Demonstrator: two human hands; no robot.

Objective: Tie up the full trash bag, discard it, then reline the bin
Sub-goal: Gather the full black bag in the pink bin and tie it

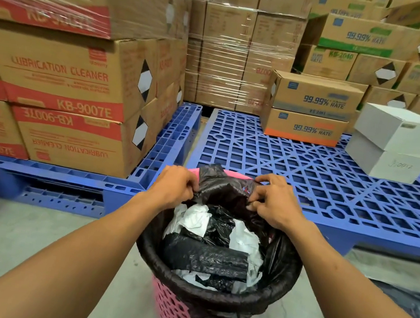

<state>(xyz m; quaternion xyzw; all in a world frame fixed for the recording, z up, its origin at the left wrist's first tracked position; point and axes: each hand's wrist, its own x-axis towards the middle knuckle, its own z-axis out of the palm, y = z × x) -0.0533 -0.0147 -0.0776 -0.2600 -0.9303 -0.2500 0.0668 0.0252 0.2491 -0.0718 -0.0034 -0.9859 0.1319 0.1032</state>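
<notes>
Presently both hands are closed on the far edge of the black trash bag (222, 188), which lines a pink perforated bin (174, 314) standing upright on the concrete floor (25, 254) directly ahead of the person. The left hand (176, 183) and right hand (274, 201) each pinch a fold of that edge, lifted clear of the far rim; neither is nearer. The near edge remains rolled over the rim (210, 293), so the bag mouth tilts up away from the person. Crumpled white and black waste (215, 244) fills the bag. A blue pallet (336, 183) stands just behind the bin, limiting forward travel; open floor lies to left and right, and upward room looks unobstructed.
</notes>
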